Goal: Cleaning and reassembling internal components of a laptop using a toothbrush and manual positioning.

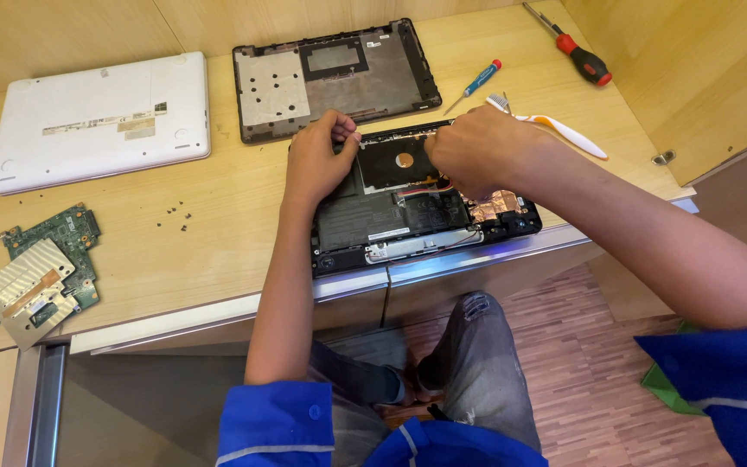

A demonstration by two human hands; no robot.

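Wooden worktop [218, 233] carries everything; the landmark is the opened laptop base [421, 203] at its front edge, internals exposed.

Far left of the base, toward the back: a closed white laptop [101, 121], underside up. Directly behind the base: a dark bottom cover [335, 78], already off and lying inside-up. Left of the base, at the worktop's front-left corner: a loose green circuit board [49, 259] with a ribbed metal heat spreader on it, apparently pulled from some machine. Between that board and the base: a scatter of small dark screws [173, 216], so the unscrewing looks done.

Both hands are inside the base. Left hand [322, 160] rests on its rear-left part, grip closed down with fingertips pressed at the back edge; whether it pinches anything, cannot tell. Right hand [477, 151] sits over the rear-right part, above the copper heat pipe [494, 206], grip curled together on something small underneath; what it is stays hidden.

Right of the base: a white and orange toothbrush [564, 131], just beside the right hand. Behind it, a small blue-handled screwdriver [477, 82]; farther back right, a red and black screwdriver [577, 54]. None of the three is in hand.

Judgement: cover and screws off, battery and board still seated, so internal removal is midway.
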